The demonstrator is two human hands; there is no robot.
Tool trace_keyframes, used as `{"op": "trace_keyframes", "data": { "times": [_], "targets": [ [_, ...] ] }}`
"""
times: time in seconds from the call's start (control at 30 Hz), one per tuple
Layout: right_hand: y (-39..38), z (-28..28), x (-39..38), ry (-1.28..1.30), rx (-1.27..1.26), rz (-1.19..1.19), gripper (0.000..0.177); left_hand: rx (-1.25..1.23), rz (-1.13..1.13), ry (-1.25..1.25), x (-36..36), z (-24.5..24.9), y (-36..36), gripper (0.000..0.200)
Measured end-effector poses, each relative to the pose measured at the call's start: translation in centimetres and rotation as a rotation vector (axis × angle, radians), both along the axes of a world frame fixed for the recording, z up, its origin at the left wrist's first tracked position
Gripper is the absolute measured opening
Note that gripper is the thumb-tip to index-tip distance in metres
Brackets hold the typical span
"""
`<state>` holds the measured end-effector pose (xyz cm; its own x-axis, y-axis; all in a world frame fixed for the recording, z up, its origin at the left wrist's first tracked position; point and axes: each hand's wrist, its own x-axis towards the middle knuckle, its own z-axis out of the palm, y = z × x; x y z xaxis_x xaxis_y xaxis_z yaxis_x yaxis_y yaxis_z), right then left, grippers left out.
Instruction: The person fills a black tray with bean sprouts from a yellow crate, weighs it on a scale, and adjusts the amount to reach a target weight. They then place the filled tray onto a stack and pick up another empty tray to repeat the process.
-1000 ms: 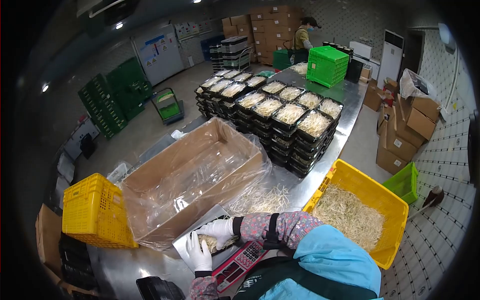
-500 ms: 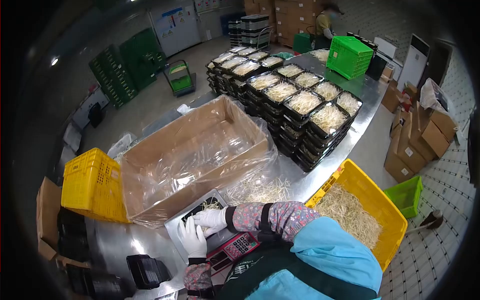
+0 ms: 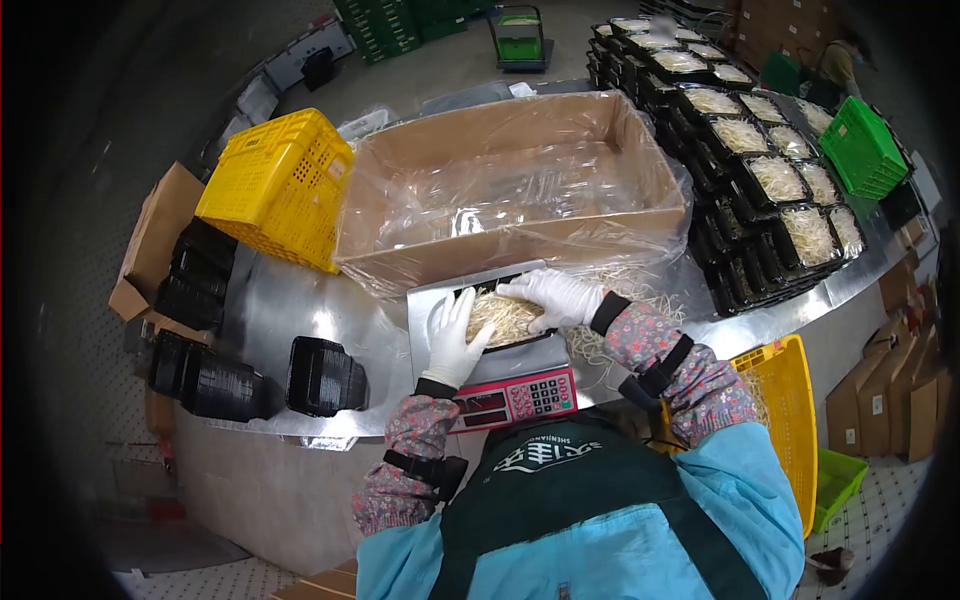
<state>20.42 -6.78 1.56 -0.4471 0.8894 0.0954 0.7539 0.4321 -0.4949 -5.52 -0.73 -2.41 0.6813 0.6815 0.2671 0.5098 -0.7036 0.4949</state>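
Note:
A black tray of bean sprouts (image 3: pixel 503 318) rests on the steel platform of a red-fronted digital scale (image 3: pixel 540 396). My left hand (image 3: pixel 456 340), in a white glove, lies along the tray's left side, its fingers stretched and its thumb spread over the sprouts. From the right, my gloved right hand (image 3: pixel 562 298) reaches over the tray, fingers extended across the sprouts near the far rim. Both hands touch the sprouts. Loose sprouts (image 3: pixel 640 290) lie on the metal table right of the scale. Part of the tray's rim is hidden by the gloves.
Behind the scale stands a plastic-lined cardboard box (image 3: pixel 500 240). A yellow crate (image 3: pixel 275 190) is at its left. Empty black trays (image 3: pixel 325 375) sit on the left. Stacked filled trays (image 3: pixel 780 180) occupy the right, with a yellow bin (image 3: pixel 795 430) below. A person (image 3: pixel 838 65) is far right.
My view has swung right and down over the scale. My hands have moved apart to either side of the tray, and a mound of sprouts now shows between them.

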Motion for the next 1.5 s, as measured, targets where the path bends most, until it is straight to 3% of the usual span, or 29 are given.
{"op": "trace_keyframes", "data": {
  "times": [0.03, 0.07, 0.2, 0.3, 0.33, 0.37, 0.4, 0.47, 0.57, 0.67, 0.8, 0.97, 1.07, 1.1, 1.13, 1.2, 1.27, 1.3, 1.4, 1.5],
  "targets": [
    [-0.3, 1.0, 0.6, 0.076, 0.157, 0.011, 0.082, -0.072, 0.005, -0.088, -0.4, 0.2, 0.4, 0.074],
    [-0.9, 2.3, 1.5, 0.116, 0.044, -0.064, 0.084, -0.145, 0.013, -0.179, -0.9, 0.5, 0.7, 0.075],
    [-2.9, 4.2, 5.9, 0.131, 0.050, -0.272, 0.088, -0.396, 0.232, -0.408, -3.8, 2.0, 2.6, 0.072],
    [-3.2, 3.5, 4.8, 0.009, 0.008, -0.312, 0.104, -0.280, 0.300, -0.273, -3.0, -0.5, 4.4, 0.064],
    [-3.1, 3.5, 3.7, -0.027, -0.009, -0.310, 0.108, -0.128, 0.229, -0.102, -0.7, 2.3, 2.9, 0.060],
    [-2.5, 2.8, 2.7, -0.046, -0.025, -0.275, 0.114, -0.021, 0.149, -0.081, 1.1, 1.7, 2.1, 0.059],
    [-2.0, 2.7, 1.6, -0.132, -0.084, -0.290, 0.111, 0.085, 0.071, -0.058, 2.5, 1.0, 1.5, 0.058],
    [-1.3, -0.3, 1.5, -0.187, 0.004, -0.295, 0.080, 0.264, -0.132, 0.120, 4.6, 0.1, 0.0, 0.062],
    [-1.7, -0.4, 1.2, -0.140, -0.062, -0.339, 0.040, 0.258, -0.218, 0.105, 5.5, -0.6, 0.1, 0.052],
    [-1.3, -2.4, 0.5, -0.238, 0.070, -0.399, 0.019, 0.180, -0.222, 0.178, 6.0, -0.3, 1.0, 0.049],
    [-1.9, 1.0, 3.2, -0.039, 0.102, -0.463, 0.013, 0.226, -0.220, 0.105, 5.8, -1.1, 1.3, 0.050],
    [-2.4, 7.8, 4.9, 0.330, 0.011, -0.490, 0.015, -0.032, -0.139, -0.108, 5.0, 0.2, 0.7, 0.075],
    [-1.3, 8.3, 2.9, 0.576, 0.010, -0.462, 0.015, -0.068, -0.027, -0.248, 2.7, 2.7, 0.1, 0.070],
    [-0.8, 7.3, 1.8, 0.628, -0.017, -0.449, 0.015, 0.032, 0.033, -0.301, 1.8, 3.4, -0.1, 0.065],
    [-0.4, 6.6, 0.7, 0.679, -0.045, -0.437, 0.015, -0.013, 0.073, -0.391, 0.7, 2.3, 0.3, 0.060],
    [0.1, 4.1, -1.5, 0.613, -0.075, -0.412, 0.018, -0.461, 0.171, -0.623, -1.5, -0.9, 1.4, 0.053],
    [1.0, -0.6, -1.7, 0.199, 0.051, -0.393, 0.020, -0.513, 0.228, -0.646, -2.5, -1.1, 1.0, 0.051],
    [0.5, -0.7, -1.6, 0.163, 0.019, -0.386, 0.026, -0.538, 0.256, -0.659, -2.5, -0.7, 1.0, 0.049],
    [0.7, -2.2, -0.9, 0.315, 0.178, -0.393, 0.034, -0.243, 0.282, -0.296, -1.8, -0.1, 0.9, 0.052],
    [0.6, -3.1, -3.6, 0.130, 0.394, -0.389, 0.047, 0.007, 0.238, -0.044, 0.7, -2.0, 0.3, 0.059]
  ]
}}
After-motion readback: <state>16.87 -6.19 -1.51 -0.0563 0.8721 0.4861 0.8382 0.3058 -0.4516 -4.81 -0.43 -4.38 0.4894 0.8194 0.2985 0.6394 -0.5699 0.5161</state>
